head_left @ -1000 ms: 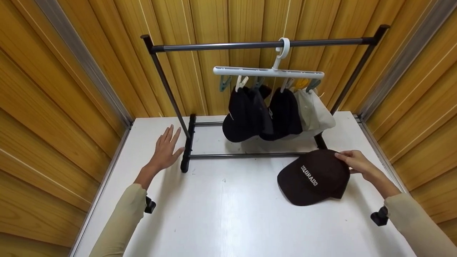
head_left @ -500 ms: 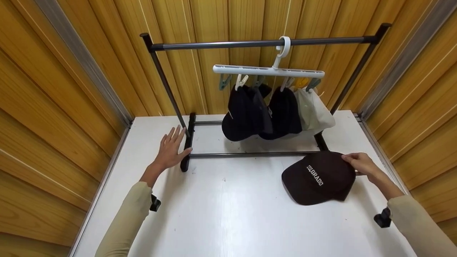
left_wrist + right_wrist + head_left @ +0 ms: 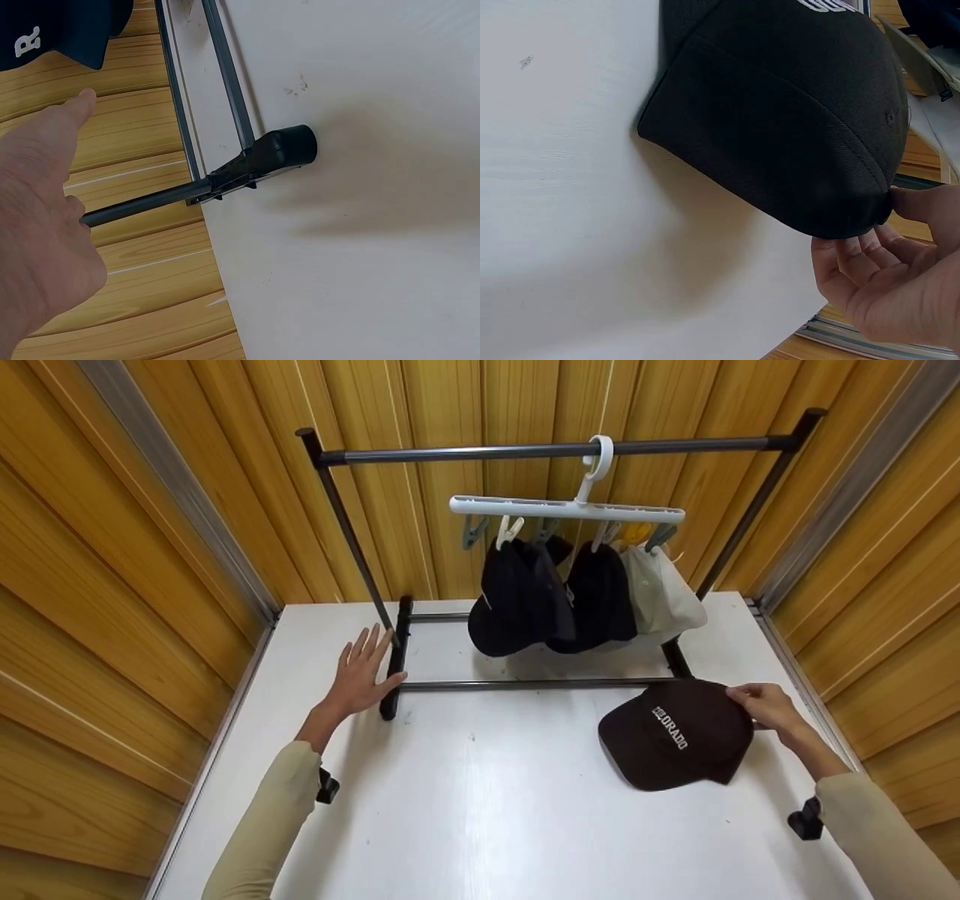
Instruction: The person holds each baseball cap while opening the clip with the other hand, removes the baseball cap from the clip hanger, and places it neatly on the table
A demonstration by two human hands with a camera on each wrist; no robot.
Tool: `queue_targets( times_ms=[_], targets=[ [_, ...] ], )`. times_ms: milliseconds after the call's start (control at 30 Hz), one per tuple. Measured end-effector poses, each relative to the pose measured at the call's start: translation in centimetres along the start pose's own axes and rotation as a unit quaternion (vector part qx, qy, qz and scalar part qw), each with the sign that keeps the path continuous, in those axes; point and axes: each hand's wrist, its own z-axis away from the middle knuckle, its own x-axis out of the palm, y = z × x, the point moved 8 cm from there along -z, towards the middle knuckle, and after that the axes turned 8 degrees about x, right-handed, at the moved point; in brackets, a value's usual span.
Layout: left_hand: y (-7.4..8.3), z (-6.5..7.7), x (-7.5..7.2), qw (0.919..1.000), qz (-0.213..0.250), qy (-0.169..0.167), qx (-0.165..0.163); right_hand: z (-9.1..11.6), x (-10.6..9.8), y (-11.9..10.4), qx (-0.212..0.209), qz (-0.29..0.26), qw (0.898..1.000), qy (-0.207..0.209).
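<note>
A dark brown baseball cap (image 3: 679,735) with "COLORADO" in white letters is pinched at its back edge by my right hand (image 3: 769,709). The right wrist view shows the thumb on top and the fingers under the rim of the cap (image 3: 780,127). My left hand (image 3: 360,675), fingers straight and spread, is beside the left post of a dark metal rack (image 3: 480,454) and holds nothing. From the rack's bar hangs a white clip hanger (image 3: 562,508). Its clips hold several caps: black ones (image 3: 499,607) on the left and middle, and a pale one (image 3: 667,592) on the right.
The rack's left foot (image 3: 394,660) and lower crossbar (image 3: 525,685) rest on a white table (image 3: 450,810). Wood-patterned walls (image 3: 517,405) enclose the back and both sides. At the hanger's left end, a grey-green clip (image 3: 474,534) hangs without a cap.
My right hand has shifted slightly right with the brown cap in its grip. The left hand has moved slightly right, closer to the rack's left post.
</note>
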Motion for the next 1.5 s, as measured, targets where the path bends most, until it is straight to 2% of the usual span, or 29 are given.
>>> queue_targets(
  times_ms=[167, 333, 467, 533, 633, 767, 867, 1033, 1200, 1300, 1367, 1500],
  targets=[
    [0.2, 0.0, 0.0, 1.0000, 0.003, -0.003, 0.000, 0.2, -0.3, -0.6, -0.032, -0.006, 0.999, 0.029],
    [0.7, -0.8, 0.1, 0.9998, -0.003, -0.017, -0.006, 0.6, -1.1, -2.2, -0.075, -0.010, 0.995, 0.071],
    [2.0, -2.0, -0.2, 0.9998, -0.004, -0.021, 0.006, 1.2, -1.7, -4.2, -0.093, 0.004, 0.990, 0.102],
    [3.0, -2.8, -0.5, 0.9996, -0.002, -0.017, 0.021, 1.6, -1.7, -5.6, -0.101, -0.003, 0.989, 0.104],
    [4.9, -3.9, -1.1, 0.9989, -0.002, -0.016, 0.043, 2.2, -1.2, -7.9, -0.114, -0.043, 0.989, 0.081],
    [7.3, -5.8, -1.9, 0.9980, 0.012, -0.013, 0.060, 3.0, 0.4, -11.8, -0.139, -0.114, 0.984, 0.014],
    [9.0, -7.7, -2.8, 0.9955, 0.067, -0.002, 0.066, 3.9, 1.6, -15.0, -0.156, -0.137, 0.978, -0.027],
    [12.1, -11.6, -4.0, 0.9798, 0.186, 0.017, 0.072, 4.8, 3.9, -20.0, -0.185, -0.155, 0.968, -0.074],
    [14.4, -15.6, -4.2, 0.9674, 0.242, 0.043, 0.061, 4.8, 6.4, -24.0, -0.217, -0.160, 0.958, -0.097],
    [15.2, -17.4, -3.9, 0.9576, 0.276, 0.067, 0.050, 4.5, 7.9, -25.7, -0.239, -0.163, 0.953, -0.096],
    [15.6, -18.2, -3.8, 0.9463, 0.309, 0.082, 0.049, 4.2, 8.9, -26.8, -0.251, -0.170, 0.949, -0.092],
    [16.0, -19.1, -4.0, 0.9172, 0.380, 0.110, 0.044, 3.9, 10.6, -28.9, -0.265, -0.189, 0.942, -0.078]
  ],
)
